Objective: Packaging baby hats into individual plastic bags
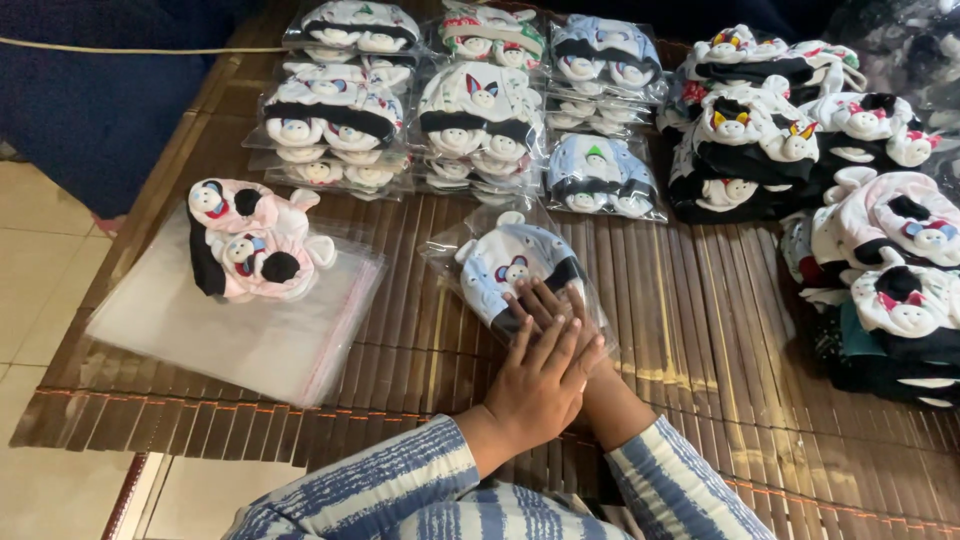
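Slatted bamboo surface (700, 330), brown, its left edge dropping to pale floor tile (40, 270). Far side: bagged baby caps in three columns of stacks (470, 110), about eight stacks visible, exact count unclear. Right edge: loose unbagged caps heaped (850, 200), count not readable. Left: one pile of empty clear bags (240, 330) with one pink cap bundle (255, 250) lying on it. Centre: one bagged blue-white cap (515, 265), near the body. Left hand (540, 385) lies over right hand (555, 305), both flat on that bag's near end, fingers straight and close together, pressing, not clamped. Bare slats between centre bag and right heap.
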